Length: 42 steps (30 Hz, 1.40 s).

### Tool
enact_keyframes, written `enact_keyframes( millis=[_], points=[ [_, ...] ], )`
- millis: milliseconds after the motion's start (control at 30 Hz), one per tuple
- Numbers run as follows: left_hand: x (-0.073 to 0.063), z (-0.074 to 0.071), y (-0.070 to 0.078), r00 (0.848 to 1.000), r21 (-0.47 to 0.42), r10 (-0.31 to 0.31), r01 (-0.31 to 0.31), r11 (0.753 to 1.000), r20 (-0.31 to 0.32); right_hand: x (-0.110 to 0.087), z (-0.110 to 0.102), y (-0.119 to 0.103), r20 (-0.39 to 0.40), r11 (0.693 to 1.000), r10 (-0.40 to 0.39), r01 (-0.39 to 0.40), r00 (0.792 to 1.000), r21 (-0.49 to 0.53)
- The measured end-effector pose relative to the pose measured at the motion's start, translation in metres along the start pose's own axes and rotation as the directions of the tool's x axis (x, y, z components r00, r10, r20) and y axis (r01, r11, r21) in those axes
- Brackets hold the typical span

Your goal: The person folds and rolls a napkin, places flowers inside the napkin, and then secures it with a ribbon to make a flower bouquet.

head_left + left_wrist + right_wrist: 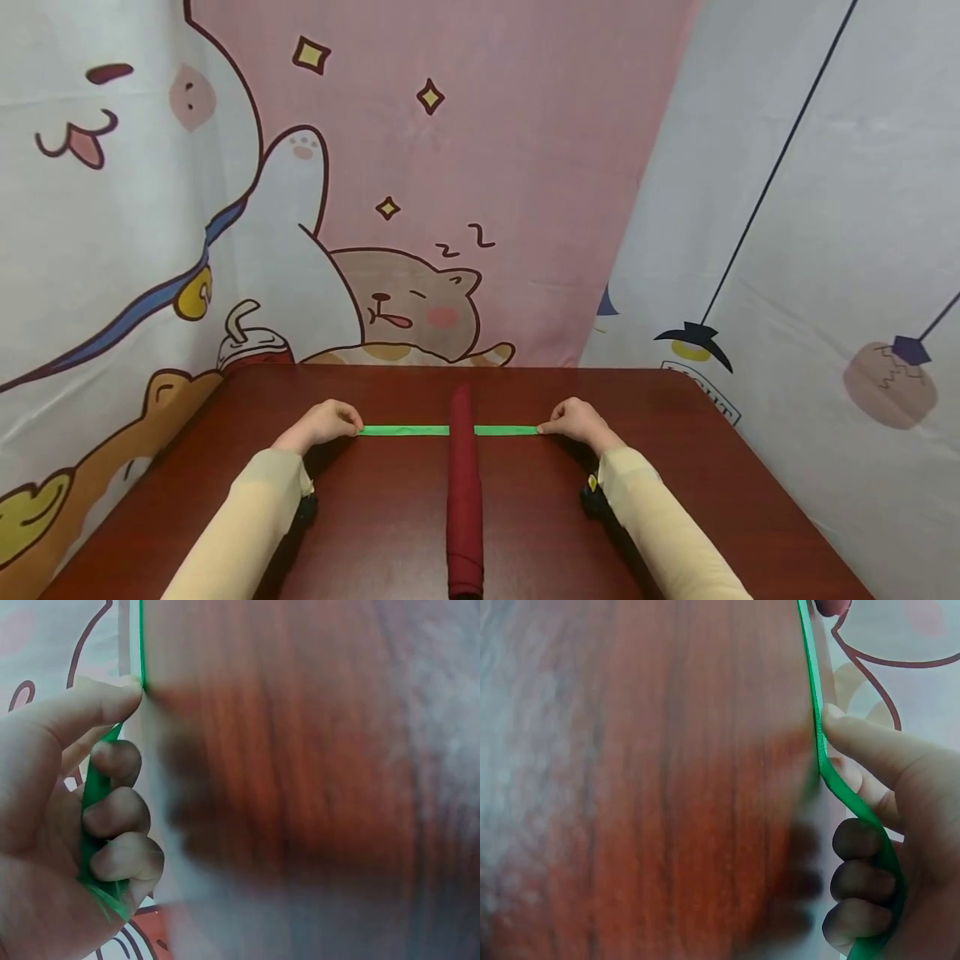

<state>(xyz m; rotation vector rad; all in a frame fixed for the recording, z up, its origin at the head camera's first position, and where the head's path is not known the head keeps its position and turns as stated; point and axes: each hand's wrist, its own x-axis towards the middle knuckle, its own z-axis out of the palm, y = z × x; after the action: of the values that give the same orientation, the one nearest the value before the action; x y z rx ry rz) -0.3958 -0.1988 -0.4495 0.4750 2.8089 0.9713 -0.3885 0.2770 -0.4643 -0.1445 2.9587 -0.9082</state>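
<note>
A narrow green ribbon (405,431) runs straight across the table, its middle hidden under a long, dark red rolled-up bundle (465,492) lying lengthwise toward me. My left hand (326,422) pinches the ribbon on the left side between thumb and forefinger. In the left wrist view, the spare end of the ribbon (94,810) passes down through the palm behind the curled fingers (120,814). On the other side my right hand (579,421) pinches the ribbon too. Its tail (855,804) bends into the palm, the other fingers (862,883) curled over it.
Beneath everything is a dark reddish-brown wooden table (360,533) with a glossy surface. Behind its far edge hangs a cloth backdrop (525,167) printed with cartoon animals. Black wrist devices (303,510) sit below the cream sleeves (247,517).
</note>
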Motion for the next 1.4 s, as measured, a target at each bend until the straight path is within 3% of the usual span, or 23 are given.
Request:
enact_keyframes(
  millis=[167, 367, 467, 800, 933, 1167, 1300, 1400],
  points=[
    [-0.001, 0.002, -0.004, 1.000, -0.041, 0.004, -0.004, 0.999, -0.001, -0.002, 0.003, 0.000, -0.039, 1.000, 0.011, -0.011, 0.999, 0.001],
    [0.002, -0.001, 0.000, 0.994, -0.062, -0.108, 0.108, 0.992, -0.002, -0.001, -0.001, -0.002, -0.086, 1.000, 0.019, -0.019, 0.996, 0.002],
    [0.002, -0.001, 0.001, 0.992, -0.044, -0.123, 0.123, 0.991, 0.005, 0.000, -0.002, -0.002, -0.080, 1.000, 0.010, -0.010, 0.997, -0.002],
    [0.005, -0.001, 0.003, 0.996, 0.011, -0.086, 0.086, 0.996, 0.002, 0.001, -0.001, 0.003, -0.054, 0.995, -0.073, 0.069, 0.996, -0.066],
    [0.007, -0.001, 0.003, 0.999, 0.061, -0.047, 0.048, 0.997, -0.023, 0.002, -0.001, 0.006, -0.059, 0.994, -0.102, 0.100, 0.993, -0.035],
    [0.010, -0.001, -0.009, 0.998, 0.027, -0.041, 0.043, 0.999, -0.053, 0.004, -0.006, 0.011, -0.061, 0.997, -0.073, 0.075, 0.995, 0.023],
    [0.011, 0.000, -0.012, 0.997, 0.036, -0.020, 0.022, 0.999, -0.069, 0.006, -0.008, 0.014, -0.035, 0.998, -0.064, 0.064, 0.997, -0.008],
    [0.011, 0.001, -0.012, 0.998, 0.063, -0.019, 0.023, 0.998, -0.067, 0.008, -0.010, 0.016, -0.018, 0.992, -0.106, 0.105, 0.994, -0.072]
  ],
)
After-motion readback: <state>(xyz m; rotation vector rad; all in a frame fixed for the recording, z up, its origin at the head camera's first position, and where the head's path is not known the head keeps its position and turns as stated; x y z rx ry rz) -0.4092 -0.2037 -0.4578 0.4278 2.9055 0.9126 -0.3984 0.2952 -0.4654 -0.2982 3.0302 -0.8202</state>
